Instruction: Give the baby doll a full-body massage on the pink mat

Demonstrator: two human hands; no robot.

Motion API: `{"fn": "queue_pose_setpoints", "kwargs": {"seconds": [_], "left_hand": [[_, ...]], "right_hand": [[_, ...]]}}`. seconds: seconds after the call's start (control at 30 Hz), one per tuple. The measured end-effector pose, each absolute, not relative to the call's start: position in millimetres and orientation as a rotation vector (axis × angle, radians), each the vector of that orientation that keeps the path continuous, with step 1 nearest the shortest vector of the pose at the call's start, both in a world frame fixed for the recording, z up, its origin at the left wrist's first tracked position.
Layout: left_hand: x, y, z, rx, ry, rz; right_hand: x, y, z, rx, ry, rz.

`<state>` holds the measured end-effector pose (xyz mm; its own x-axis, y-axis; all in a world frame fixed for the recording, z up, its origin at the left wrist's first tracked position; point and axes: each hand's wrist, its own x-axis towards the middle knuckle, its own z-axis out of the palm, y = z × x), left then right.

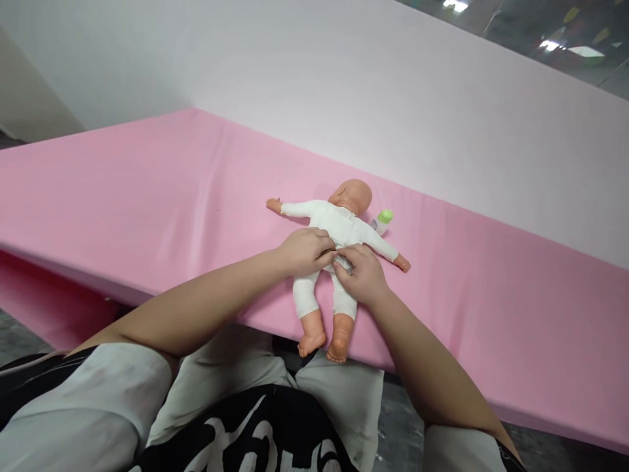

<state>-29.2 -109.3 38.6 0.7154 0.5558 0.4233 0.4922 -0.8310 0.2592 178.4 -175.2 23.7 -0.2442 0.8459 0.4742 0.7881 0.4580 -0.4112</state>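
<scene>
A baby doll (343,226) with a white cloth body lies stretched out on the pink surface, its arms spread and its bare feet at the near edge. No face shows on its bald head, which points away from me. At the doll's waist, my left hand (308,250) is closed, its bent fingers pinching the white cloth. My right hand (362,272) meets it from the right, also closed on the cloth at the waist. The fingertips of both hands nearly touch, and they partly hide the cloth between them. Beside the doll's shoulder lies a small bottle (382,221) with a green cap.
A pink-covered table (515,314) runs across the view, with some creases in its cover. Behind it rises a pale wall or panel (314,85). My legs (339,400) are under the table's near edge. Grey floor shows beyond the panel at the upper right.
</scene>
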Motion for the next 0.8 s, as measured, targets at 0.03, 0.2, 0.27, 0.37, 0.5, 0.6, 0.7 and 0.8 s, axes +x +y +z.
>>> {"fn": "queue_pose_setpoints", "kwargs": {"seconds": [0.03,0.2,0.27,0.37,0.5,0.6,0.7,0.8], "left_hand": [[-28.8,-108.9,38.7,2.791,0.859,0.704],[-31.5,-108.7,38.7,2.777,0.862,0.695],[-32.9,-108.7,37.5,2.777,0.825,0.811],[-32.8,-108.1,34.4,2.749,0.79,1.097],[-28.6,-106.4,30.3,2.692,0.839,1.234],[-26.2,-105.0,30.2,2.74,0.914,0.954],[-27.9,-104.8,34.4,2.73,0.963,0.72],[-32.1,-106.3,39.4,2.681,0.956,0.703]], "right_hand": [[178.6,-174.9,23.6,-1.37,-2.071,0.14],[179.7,-177.0,26.4,-1.37,-2.056,0.193],[179.8,-178.5,26.9,-1.338,-2.026,0.173],[180.1,-179.0,25.8,-1.286,-1.953,0.054],[182.1,-174.4,22.3,-1.318,-1.938,-0.003],[184.5,-170.0,20.0,-1.382,-2.019,0.15],[185.2,-170.0,20.5,-1.388,-2.015,0.25],[183.2,-174.7,23.8,-1.36,-2.014,0.282]]}}
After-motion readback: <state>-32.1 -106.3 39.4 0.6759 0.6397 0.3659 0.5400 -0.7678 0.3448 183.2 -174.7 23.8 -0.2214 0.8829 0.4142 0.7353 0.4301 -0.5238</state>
